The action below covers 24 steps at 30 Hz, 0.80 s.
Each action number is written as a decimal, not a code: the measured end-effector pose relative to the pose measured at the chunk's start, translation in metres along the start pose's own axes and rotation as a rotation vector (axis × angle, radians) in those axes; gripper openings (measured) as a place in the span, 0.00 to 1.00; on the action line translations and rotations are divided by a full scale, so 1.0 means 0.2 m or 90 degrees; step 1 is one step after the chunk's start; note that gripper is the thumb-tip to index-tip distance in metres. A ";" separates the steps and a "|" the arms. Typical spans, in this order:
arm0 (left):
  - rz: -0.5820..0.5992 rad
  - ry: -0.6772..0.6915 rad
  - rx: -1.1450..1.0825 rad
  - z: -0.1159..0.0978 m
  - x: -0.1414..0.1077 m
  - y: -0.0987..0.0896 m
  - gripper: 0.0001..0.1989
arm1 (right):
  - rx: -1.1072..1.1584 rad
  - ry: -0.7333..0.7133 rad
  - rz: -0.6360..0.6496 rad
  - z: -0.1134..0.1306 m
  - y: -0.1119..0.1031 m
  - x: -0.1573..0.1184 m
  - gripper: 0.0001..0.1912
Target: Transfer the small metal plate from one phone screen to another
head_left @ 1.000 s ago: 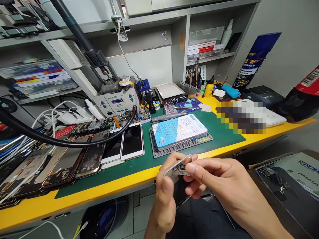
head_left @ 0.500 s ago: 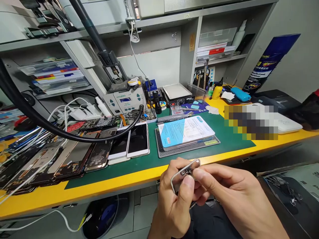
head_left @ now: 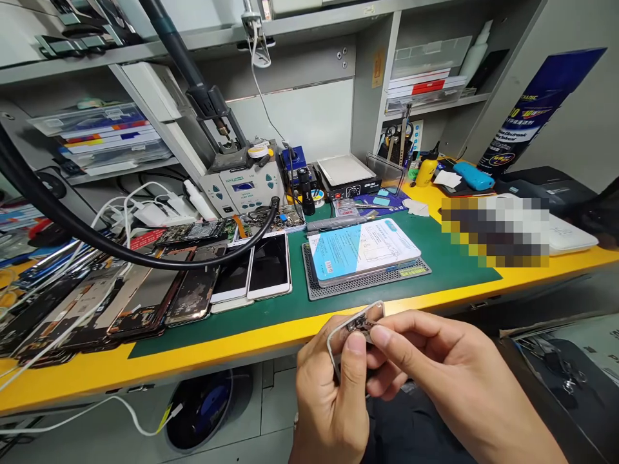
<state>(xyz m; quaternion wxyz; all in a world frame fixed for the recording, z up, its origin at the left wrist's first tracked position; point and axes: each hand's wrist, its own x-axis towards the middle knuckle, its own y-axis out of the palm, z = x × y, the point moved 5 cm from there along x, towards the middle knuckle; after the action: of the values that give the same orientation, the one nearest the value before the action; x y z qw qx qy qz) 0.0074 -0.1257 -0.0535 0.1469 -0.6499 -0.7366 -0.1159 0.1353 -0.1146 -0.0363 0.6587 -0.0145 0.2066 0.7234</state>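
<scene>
A phone frame (head_left: 341, 330) with a light metal rim and small dark parts inside is tilted in front of the bench edge. My left hand (head_left: 333, 386) is wrapped round it from the left, the thumb pressing on its inner side. The thumb and fingers of my right hand (head_left: 425, 354) pinch at the right part of the frame, beside the dark parts; whether a small piece is between them is too small to tell. Beyond the hands, a blue and white booklet (head_left: 362, 250) lies on a grey perforated mat (head_left: 314, 288).
White phones (head_left: 269, 265) and several opened phones (head_left: 145, 293) lie left on the green mat (head_left: 449, 261). A black hose (head_left: 145, 258) arcs over them. Behind stand a soldering station (head_left: 244, 188), a yellow bottle (head_left: 426, 169) and a blue can (head_left: 532, 116). A bin (head_left: 203, 412) is below.
The view has shifted slightly. My hands and the phone frame sit a little further left in the picture, and the right thumb still rests at the frame's right part.
</scene>
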 end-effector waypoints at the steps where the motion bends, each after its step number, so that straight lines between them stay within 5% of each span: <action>1: 0.003 0.021 0.016 -0.01 0.00 0.00 0.15 | 0.003 0.001 0.000 0.00 0.00 0.00 0.17; 8: -0.028 0.133 0.067 -0.05 0.00 0.02 0.17 | -0.001 -0.042 -0.023 -0.05 -0.02 -0.04 0.14; 24: -0.126 0.136 0.036 -0.06 -0.02 0.02 0.14 | 0.002 -0.114 -0.111 -0.12 -0.01 -0.07 0.14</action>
<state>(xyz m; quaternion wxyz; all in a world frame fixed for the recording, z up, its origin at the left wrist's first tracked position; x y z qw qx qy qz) 0.0129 -0.1327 -0.0438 0.2307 -0.5535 -0.7804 -0.1774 0.1331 -0.1346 -0.0543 0.7351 0.0334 0.1461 0.6612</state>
